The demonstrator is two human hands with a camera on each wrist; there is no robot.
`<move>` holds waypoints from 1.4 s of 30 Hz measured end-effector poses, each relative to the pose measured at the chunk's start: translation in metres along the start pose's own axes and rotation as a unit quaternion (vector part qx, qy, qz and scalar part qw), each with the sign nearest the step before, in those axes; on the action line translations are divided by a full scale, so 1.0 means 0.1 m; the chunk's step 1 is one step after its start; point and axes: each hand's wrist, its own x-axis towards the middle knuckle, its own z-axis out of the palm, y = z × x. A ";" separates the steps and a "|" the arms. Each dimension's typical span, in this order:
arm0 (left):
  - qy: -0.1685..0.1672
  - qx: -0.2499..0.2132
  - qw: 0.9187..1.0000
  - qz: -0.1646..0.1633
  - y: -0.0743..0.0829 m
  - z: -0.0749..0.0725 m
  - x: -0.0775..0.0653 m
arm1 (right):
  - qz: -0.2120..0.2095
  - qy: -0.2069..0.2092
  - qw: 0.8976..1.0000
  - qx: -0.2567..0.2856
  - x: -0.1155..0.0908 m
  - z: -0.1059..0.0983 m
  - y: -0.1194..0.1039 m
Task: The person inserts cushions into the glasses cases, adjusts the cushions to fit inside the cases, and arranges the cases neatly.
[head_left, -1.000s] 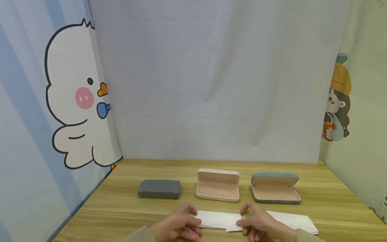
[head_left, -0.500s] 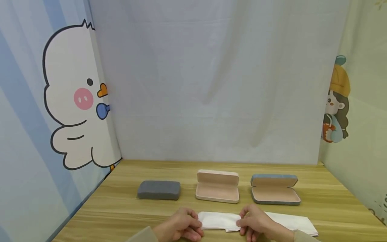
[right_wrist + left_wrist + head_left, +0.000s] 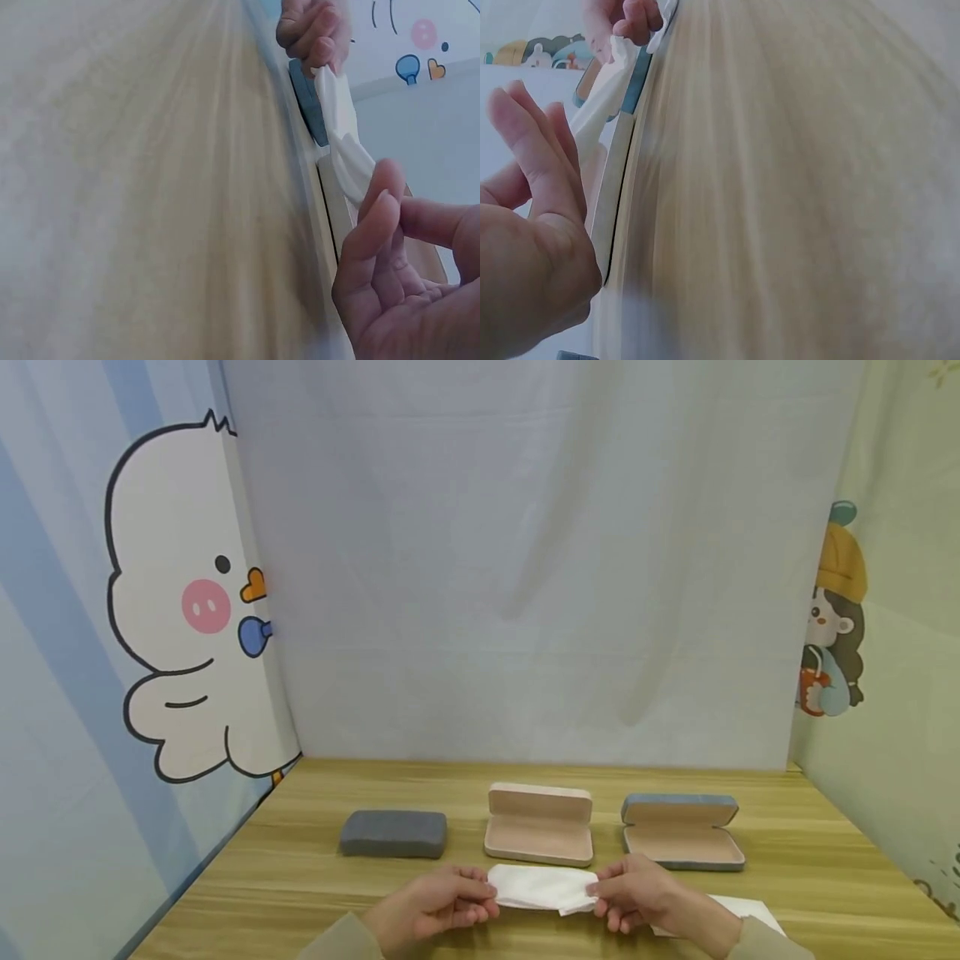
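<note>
A folded white cloth [image 3: 542, 887] is stretched between both hands, raised off the table in the wrist views. My left hand [image 3: 444, 903] pinches its left end between thumb and fingers. The right hand [image 3: 651, 893] pinches the opposite end, where a small corner hangs below the lower edge. Just beyond the cloth, a cream glasses case [image 3: 538, 837] stands with its lid up, its inside bare. In the right wrist view the cloth [image 3: 339, 124] sags a little between the two grips. A second folded white cloth [image 3: 750, 910] lies on the table, partly hidden by my right forearm.
A blue glasses case [image 3: 682, 843] with its lid raised stands right of the cream one. To the left sits a closed grey glasses case [image 3: 393, 833]. The wooden table [image 3: 247, 893] ends at a pale curtain [image 3: 480, 610] at the back, with printed curtains on both sides.
Both hands have lifted the cloth from the table and moved it forward, closer to the cream case. The second cloth shows less behind my right forearm.
</note>
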 end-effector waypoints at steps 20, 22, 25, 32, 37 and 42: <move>0.045 0.006 0.999 0.019 0.31 -0.21 0.25 | -0.007 0.040 0.999 0.005 0.30 -0.17 -0.26; 0.053 0.012 0.998 0.022 0.34 -0.23 0.29 | -0.008 0.046 0.999 0.004 0.35 -0.19 -0.27; 0.062 0.018 0.998 0.025 0.38 -0.27 0.36 | -0.008 0.057 0.998 -0.002 0.42 -0.21 -0.28; 0.091 0.024 0.995 0.043 0.39 -0.29 0.51 | -0.012 0.103 0.994 -0.024 0.53 -0.23 -0.28; 0.102 0.040 0.993 0.048 0.36 -0.26 0.59 | -0.008 0.122 0.992 -0.034 0.57 -0.24 -0.25; 0.122 0.073 0.989 0.043 0.37 -0.17 0.61 | -0.008 0.128 0.991 -0.038 0.57 -0.22 -0.22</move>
